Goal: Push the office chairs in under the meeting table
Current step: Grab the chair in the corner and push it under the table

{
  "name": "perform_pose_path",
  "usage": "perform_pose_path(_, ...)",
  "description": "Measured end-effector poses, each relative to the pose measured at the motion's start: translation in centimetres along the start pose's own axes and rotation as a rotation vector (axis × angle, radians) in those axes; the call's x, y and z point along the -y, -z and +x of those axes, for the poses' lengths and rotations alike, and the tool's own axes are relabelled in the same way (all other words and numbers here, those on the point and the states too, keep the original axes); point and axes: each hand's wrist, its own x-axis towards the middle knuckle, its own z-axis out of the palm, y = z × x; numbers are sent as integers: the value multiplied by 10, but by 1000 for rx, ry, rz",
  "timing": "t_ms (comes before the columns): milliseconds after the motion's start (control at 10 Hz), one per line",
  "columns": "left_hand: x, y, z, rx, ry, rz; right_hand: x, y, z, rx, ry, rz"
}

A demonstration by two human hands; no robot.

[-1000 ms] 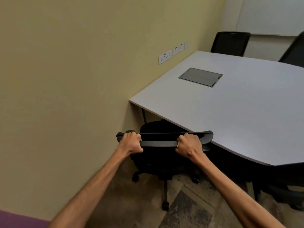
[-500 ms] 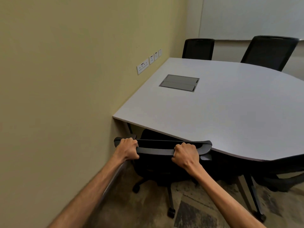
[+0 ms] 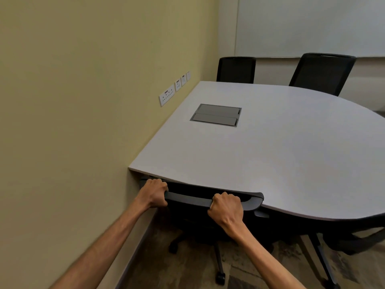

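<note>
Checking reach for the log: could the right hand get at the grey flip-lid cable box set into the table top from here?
Probably yes: the tabletop before the cable box is bare, though the right hand must first release the black chair back.

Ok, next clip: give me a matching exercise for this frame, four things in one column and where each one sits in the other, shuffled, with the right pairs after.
Things:
1. left hand
2. right hand
3. cable hatch
4. wall sockets

Places:
A. set flush in the meeting table top
B. on the yellow wall above the table edge
C. gripping the chair backrest at its wall-side end
D. gripping the backrest nearer its other end

Pairs: 1-C, 2-D, 3-A, 4-B
</note>
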Motion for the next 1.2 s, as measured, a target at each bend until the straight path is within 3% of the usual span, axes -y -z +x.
perform_pose_path(400,46,8,84,21,-124,41,24,-4,63,3,-143,45)
perform_pose_path(600,57,4,96,-52,-190,-17,29,-8,72,-11,-221,43)
perform_pose_path(1000,45,12,60,-471,-387,-375,25,-11,57,-314,-76,178)
perform_pose_path(1100,33,13,60,-687,-355,-396,24,-4,53,-473,-178,200)
perform_pose_path(1200,18,26,69,-688,-300,-418,15,4,46,-542,-319,170)
